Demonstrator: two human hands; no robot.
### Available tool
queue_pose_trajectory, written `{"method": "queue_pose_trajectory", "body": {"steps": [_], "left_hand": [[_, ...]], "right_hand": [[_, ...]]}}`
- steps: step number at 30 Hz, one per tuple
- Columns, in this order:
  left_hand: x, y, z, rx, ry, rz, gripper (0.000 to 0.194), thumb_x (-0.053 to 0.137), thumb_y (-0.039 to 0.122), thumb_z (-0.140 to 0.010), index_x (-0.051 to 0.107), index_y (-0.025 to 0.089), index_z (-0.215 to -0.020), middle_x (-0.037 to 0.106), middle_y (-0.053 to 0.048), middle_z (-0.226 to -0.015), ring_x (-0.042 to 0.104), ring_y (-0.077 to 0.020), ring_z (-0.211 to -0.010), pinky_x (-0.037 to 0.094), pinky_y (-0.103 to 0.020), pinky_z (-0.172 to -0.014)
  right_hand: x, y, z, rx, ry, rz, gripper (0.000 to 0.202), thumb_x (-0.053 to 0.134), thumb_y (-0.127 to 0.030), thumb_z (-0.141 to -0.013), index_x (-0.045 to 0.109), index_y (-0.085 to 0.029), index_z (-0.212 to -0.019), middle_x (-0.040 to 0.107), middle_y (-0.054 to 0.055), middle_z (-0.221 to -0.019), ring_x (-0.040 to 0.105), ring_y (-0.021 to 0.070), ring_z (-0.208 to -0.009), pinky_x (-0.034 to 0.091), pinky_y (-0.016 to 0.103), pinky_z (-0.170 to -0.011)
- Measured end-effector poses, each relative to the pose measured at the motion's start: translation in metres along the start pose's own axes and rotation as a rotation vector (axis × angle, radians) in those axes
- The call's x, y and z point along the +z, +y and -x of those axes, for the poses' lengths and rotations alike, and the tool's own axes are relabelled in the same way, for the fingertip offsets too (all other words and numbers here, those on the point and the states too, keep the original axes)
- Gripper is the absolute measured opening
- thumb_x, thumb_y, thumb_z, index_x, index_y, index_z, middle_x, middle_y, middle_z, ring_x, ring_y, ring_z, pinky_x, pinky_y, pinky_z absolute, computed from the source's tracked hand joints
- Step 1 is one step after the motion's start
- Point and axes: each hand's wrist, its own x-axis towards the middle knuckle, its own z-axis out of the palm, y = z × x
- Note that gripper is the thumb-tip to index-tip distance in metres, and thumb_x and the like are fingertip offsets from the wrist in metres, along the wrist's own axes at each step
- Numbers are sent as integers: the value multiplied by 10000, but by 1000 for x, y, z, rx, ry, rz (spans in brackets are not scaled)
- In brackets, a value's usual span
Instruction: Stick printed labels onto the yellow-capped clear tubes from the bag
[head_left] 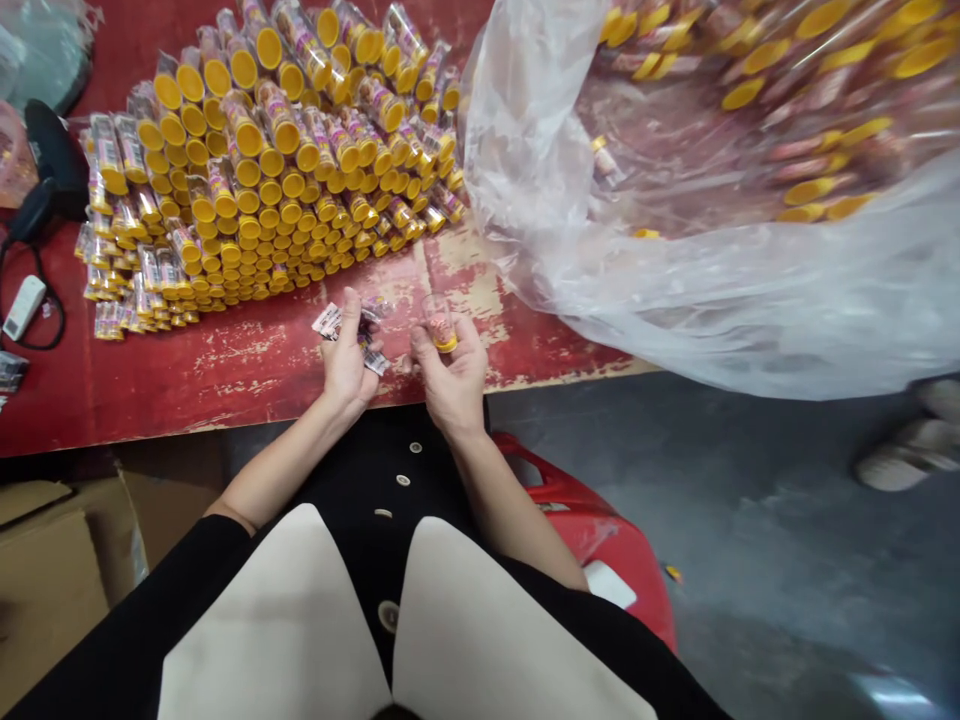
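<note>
Near the front edge of the red table, my left hand (pixel 349 355) is closed around several small printed plastic wrappers (pixel 328 321), some sticking out past the thumb. Just to its right, my right hand (pixel 457 375) grips a small clear tube with a yellow cap (pixel 439 322), the cap end toward me. Pinkish contents or print show through the tube; which of these I cannot tell. Beyond both hands lies a large stack of wrapped yellow-capped tubes (pixel 262 215), most with their caps facing me.
A big clear plastic bag (pixel 540 200) of yellow-capped tubes spreads over the right side and hangs past the edge of the red table (pixel 225 370). A black handheld scanner (pixel 56 160) lies at left. Below are a red stool (pixel 637 560) and cardboard boxes (pixel 52 570).
</note>
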Motion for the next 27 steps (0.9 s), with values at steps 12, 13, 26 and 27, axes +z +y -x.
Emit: {"method": "queue_pose_trajectory", "body": {"steps": [12, 13, 26, 27], "left_hand": [[-5, -7, 10, 8, -94, -18, 245, 855, 214, -740, 629, 133, -787, 663, 31, -703, 574, -49, -527, 332, -165, -416], [-5, -10, 11, 21, -119, -28, 237, 854, 198, -735, 634, 136, -796, 666, 32, -705, 575, -51, -529, 343, -167, -424], [-11, -8, -4, 101, -242, -319, 523, 968, 410, -504, 651, 117, -799, 656, 10, -684, 549, -63, -524, 346, -149, -398], [-12, -10, -8, 177, -231, -335, 506, 955, 416, -531, 654, 117, -806, 654, 16, -691, 535, -57, -519, 357, -148, -402]], "right_hand": [[-20, -2, 8, 51, 10, -85, 493, 805, -582, -721, 551, -277, -1014, 627, -3, -928, 579, 97, -629, 518, 242, -507], [-17, 1, 4, 91, 8, -116, 540, 853, -574, -655, 518, -265, -944, 622, -21, -887, 568, 88, -598, 497, 228, -475], [-15, -11, -14, 25, 57, -13, 360, 826, -399, -694, 542, -189, -763, 627, -36, -734, 588, 65, -640, 508, 192, -620], [-13, -13, -16, 6, 62, -2, 367, 810, -429, -710, 541, -189, -774, 629, -35, -718, 575, 66, -603, 498, 197, -590]]}}
